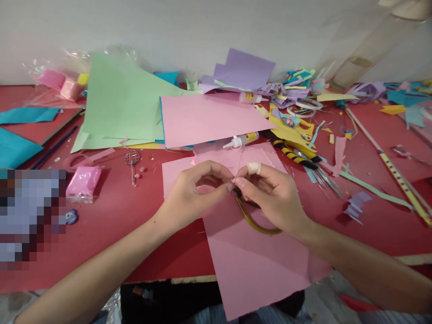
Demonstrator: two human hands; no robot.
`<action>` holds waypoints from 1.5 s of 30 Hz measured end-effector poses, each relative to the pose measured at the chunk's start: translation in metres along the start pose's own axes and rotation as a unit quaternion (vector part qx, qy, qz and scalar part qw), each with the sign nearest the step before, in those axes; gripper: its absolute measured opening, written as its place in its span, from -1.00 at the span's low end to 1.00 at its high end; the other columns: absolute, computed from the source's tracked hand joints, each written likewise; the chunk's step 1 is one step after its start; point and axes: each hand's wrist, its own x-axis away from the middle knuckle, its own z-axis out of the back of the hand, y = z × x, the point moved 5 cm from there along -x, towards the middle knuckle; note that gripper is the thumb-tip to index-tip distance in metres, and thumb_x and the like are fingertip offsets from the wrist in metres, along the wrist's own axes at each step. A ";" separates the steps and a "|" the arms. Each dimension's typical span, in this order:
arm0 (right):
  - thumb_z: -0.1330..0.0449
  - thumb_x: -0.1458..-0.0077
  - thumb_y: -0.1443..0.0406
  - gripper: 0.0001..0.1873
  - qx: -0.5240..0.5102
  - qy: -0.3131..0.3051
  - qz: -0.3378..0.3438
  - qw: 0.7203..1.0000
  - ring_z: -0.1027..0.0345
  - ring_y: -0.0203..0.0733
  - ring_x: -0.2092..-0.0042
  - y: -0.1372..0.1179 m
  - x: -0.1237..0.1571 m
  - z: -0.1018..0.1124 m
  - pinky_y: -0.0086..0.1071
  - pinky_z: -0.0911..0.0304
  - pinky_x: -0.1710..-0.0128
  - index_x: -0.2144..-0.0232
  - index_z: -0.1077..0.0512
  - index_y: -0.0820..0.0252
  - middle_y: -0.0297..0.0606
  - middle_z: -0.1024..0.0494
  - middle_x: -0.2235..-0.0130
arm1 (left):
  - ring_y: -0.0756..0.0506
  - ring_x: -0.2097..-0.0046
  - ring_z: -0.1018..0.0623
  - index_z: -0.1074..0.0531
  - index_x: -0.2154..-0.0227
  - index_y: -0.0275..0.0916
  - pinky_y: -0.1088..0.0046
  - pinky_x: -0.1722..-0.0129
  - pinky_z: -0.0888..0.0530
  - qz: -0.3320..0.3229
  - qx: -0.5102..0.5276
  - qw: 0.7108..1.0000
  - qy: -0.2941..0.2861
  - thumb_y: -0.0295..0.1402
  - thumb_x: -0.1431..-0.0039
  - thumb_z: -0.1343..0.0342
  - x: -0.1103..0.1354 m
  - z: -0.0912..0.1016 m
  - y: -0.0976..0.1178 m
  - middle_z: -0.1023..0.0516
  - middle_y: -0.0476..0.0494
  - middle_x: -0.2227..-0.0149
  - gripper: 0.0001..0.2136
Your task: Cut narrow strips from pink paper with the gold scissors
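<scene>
Above a large pink paper sheet, my two hands meet fingertip to fingertip. Thumb and index finger of my left hand are closed around one side of a tiny pink piece, partly hidden by the fingers. My right hand pinches it from the other side; a white wrap covers one finger. A curved yellow strip shows below my right palm, its upper end near the fingers; whether the hand touches it, I cannot tell. Just beyond lies a glue bottle with a pointed tip.
Black-and-yellow pliers lie right of my hands, among paper scraps. Pink paper and green paper cover the back. On the left are a wire racket shape, a pink clay pack and a blurred-out object.
</scene>
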 end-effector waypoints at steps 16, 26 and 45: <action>-0.28 -0.17 0.23 -0.86 -0.119 -0.049 -0.064 0.990 -0.14 -0.40 0.47 0.005 -0.001 0.000 -0.47 -0.06 0.50 0.39 -0.49 0.15 -0.42 -0.31 0.49 | -0.03 0.18 -0.56 -0.51 0.29 -0.26 0.49 0.12 -0.50 0.011 0.004 0.999 -0.038 -0.39 -0.25 -0.15 0.001 -0.001 0.000 -0.58 -0.07 0.27 -0.93; -0.23 -0.22 0.23 -0.79 -0.179 -0.136 -0.130 0.966 0.02 -0.43 0.51 0.013 -0.004 -0.005 -0.44 0.15 0.54 0.44 -0.42 0.19 -0.46 -0.21 0.53 | 0.04 0.21 -0.55 -0.50 0.29 -0.27 0.57 0.14 -0.48 -0.054 0.023 0.996 -0.074 -0.44 -0.22 -0.18 -0.002 0.000 0.001 -0.57 -0.04 0.29 -0.97; -0.22 -0.22 0.33 -0.88 -0.099 -0.095 -0.019 0.990 -0.16 -0.43 0.44 -0.004 0.001 -0.003 -0.48 -0.14 0.43 0.39 -0.45 0.16 -0.43 -0.34 0.45 | 0.01 0.21 -0.58 -0.51 0.30 -0.26 0.53 0.14 -0.53 -0.028 0.050 0.995 -0.086 -0.42 -0.21 -0.21 -0.002 0.002 0.000 -0.59 -0.07 0.29 -0.96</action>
